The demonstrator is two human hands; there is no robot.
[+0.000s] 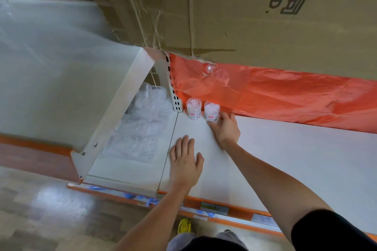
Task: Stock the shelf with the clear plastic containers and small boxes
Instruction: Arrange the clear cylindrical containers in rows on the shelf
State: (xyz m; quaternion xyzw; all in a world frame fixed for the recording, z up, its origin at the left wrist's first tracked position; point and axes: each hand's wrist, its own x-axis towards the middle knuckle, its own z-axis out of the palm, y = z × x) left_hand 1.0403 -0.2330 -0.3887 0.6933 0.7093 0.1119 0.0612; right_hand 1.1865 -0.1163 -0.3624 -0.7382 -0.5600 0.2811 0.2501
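Observation:
Two clear plastic containers with white contents stand upright at the back of the white shelf (285,159), against the red plastic sheet. The left container (193,108) stands free beside the slotted upright. My right hand (225,128) holds the base of the right container (211,110), fingers curled round it. My left hand (184,161) rests flat on the shelf, fingers straight, holding nothing, closer to the front edge.
A red plastic sheet (275,96) hangs along the shelf back under large cardboard boxes (234,10). The neighbouring shelf bay on the left holds clear plastic bags and cups (142,124). An upper shelf (61,67) juts out at left. The orange shelf edge (214,206) runs in front.

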